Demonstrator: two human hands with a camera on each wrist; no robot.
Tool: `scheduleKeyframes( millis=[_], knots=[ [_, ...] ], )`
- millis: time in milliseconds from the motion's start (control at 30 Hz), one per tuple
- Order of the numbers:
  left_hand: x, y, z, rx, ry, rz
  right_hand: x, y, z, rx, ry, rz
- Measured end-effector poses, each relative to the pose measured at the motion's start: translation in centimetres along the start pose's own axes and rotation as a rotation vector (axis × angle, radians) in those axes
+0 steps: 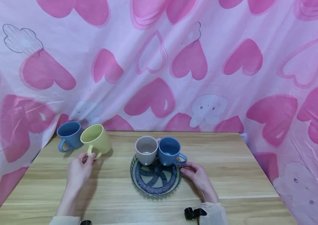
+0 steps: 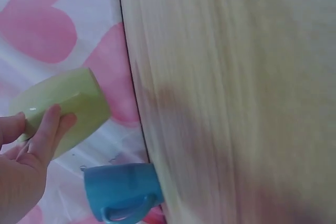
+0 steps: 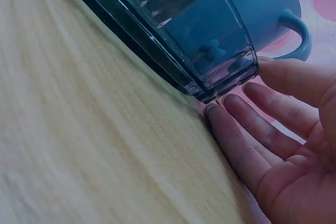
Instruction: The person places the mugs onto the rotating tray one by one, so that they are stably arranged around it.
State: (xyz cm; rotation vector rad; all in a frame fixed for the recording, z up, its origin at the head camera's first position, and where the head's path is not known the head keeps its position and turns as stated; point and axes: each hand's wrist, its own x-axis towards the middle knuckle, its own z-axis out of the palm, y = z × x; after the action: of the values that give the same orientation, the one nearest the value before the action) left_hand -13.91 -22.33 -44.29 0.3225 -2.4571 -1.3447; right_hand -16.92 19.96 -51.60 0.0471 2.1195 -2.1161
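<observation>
Left grip (image 1: 78, 172): closed in a pinch on the handle of the yellow mug (image 1: 98, 139). The mug is held off the counter (image 1: 226, 156), somewhat tilted, just beside the second blue mug (image 1: 76, 142) at the far left. Right grip (image 1: 199, 179): narrow, thumb at the rim of the dish (image 1: 159, 187), fingertips at its lower outer edge. The dish carries the grey mug (image 1: 146, 151) and the blue mug (image 1: 168, 153), close together at its far side; the near part is bare.

Assessment: a pinch on the handle alone probably lets the yellow mug swing, so a firmer hold and an upright carriage are advised. Sideways clearance from the second blue mug appears slight; raising before turning would be prudent. The right grip should steady the dish without lifting its edge, since a tilt could slide the two mugs it carries.
</observation>
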Motion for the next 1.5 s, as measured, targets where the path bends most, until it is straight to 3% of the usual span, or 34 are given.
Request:
scheduleKeyframes(
  millis=[233,500,733,967,1200,1500],
  knots=[
    [-1.4,1.6,0.1,-0.060,0.014,0.088,0.0,-0.1,-0.5,-0.008,0.003,-0.005],
    [-3.0,3.4,0.0,-0.204,-0.017,0.167,-0.1,0.0,-0.2,0.012,-0.006,0.008],
    [-4.3,5.2,0.0,-0.172,-0.018,0.274,0.0,0.1,0.0,-0.006,-0.002,0.001],
    [-6.3,6.8,1.1,-0.185,-0.106,0.334,-0.1,0.1,-0.1,-0.027,-0.001,0.002],
    [-7.5,7.1,3.1,-0.237,-0.199,0.407,-0.2,0.4,-0.2,-0.016,-0.009,-0.010],
    [-9.0,7.8,4.3,-0.291,-0.304,0.385,0.1,0.2,-0.2,0.000,-0.018,-0.021]
  ],
)
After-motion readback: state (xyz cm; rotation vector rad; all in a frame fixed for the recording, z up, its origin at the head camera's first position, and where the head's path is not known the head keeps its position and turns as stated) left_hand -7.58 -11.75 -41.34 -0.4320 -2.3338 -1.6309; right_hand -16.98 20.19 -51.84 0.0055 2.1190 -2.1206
